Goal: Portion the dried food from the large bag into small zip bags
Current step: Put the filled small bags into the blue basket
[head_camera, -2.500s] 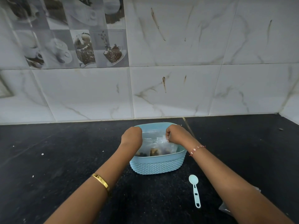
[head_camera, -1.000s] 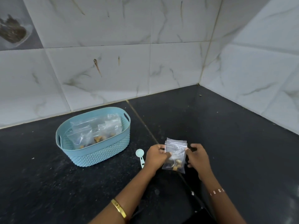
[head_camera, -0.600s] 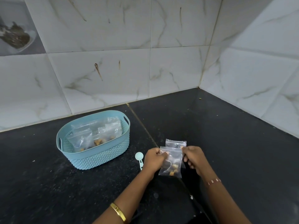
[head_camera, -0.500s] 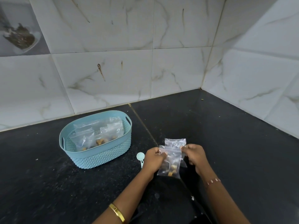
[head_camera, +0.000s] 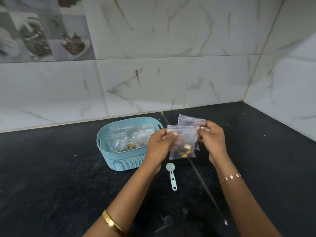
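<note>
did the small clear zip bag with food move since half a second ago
Yes. The small clear zip bag, held at its top by both hands, has risen and shifted toward the light blue plastic basket, now above the pale blue spoon.

two hands point(head_camera: 159, 144), one basket point(head_camera: 119, 159), one scoop point(head_camera: 171, 175)

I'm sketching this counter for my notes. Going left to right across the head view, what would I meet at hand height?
Blue basket → left hand → small bag with food → right hand. The spoon sits lower, so I left it out.
</note>
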The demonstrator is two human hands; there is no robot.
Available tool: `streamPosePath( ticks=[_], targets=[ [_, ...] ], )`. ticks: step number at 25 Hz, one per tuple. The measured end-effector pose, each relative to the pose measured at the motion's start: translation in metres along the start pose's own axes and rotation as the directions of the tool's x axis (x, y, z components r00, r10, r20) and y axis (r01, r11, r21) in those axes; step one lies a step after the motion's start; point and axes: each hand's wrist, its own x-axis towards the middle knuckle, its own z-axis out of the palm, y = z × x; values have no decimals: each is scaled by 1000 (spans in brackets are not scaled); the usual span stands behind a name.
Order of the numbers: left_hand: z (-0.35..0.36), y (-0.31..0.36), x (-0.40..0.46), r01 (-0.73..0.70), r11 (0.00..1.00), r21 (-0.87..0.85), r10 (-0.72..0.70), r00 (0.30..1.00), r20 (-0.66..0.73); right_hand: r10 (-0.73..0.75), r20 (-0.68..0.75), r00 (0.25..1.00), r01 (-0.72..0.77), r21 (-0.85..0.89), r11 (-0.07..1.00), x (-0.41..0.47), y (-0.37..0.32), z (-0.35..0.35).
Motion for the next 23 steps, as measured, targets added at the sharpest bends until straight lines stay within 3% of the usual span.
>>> streamPosePath(
  ticks=[4, 7, 11, 14, 17, 20, 23],
  targets=[
    [-46, 33, 6, -121, 992, -33, 115, 983, -145, -99, 120, 988, 98, 16, 995, 14, -25, 43],
    [-81, 41, 17, -166, 984, 60, 176, 946, -272, -120, 223, 967, 126, -12, 992, 21, -29, 78],
    [-119, 26, 36, -55, 972, 228, 147, 901, -409, -113, 347, 931, 151, -86, 985, 28, -22, 114],
    [-137, 9, 45, 97, 926, 364, 70, 905, -420, -17, 460, 888, 128, -212, 969, 37, -9, 134],
    [-142, 0, 49, 199, 806, 558, 53, 914, -402, 109, 554, 826, 139, -387, 912, 42, 4, 147],
    [-142, 0, 56, 274, 736, 619, -25, 925, -380, 212, 605, 767, 143, -483, 864, 46, 13, 153],
    [-141, 1, 63, 306, 511, 803, -56, 944, -324, 250, 610, 752, 227, -596, 770, 53, 23, 158]
  ],
)
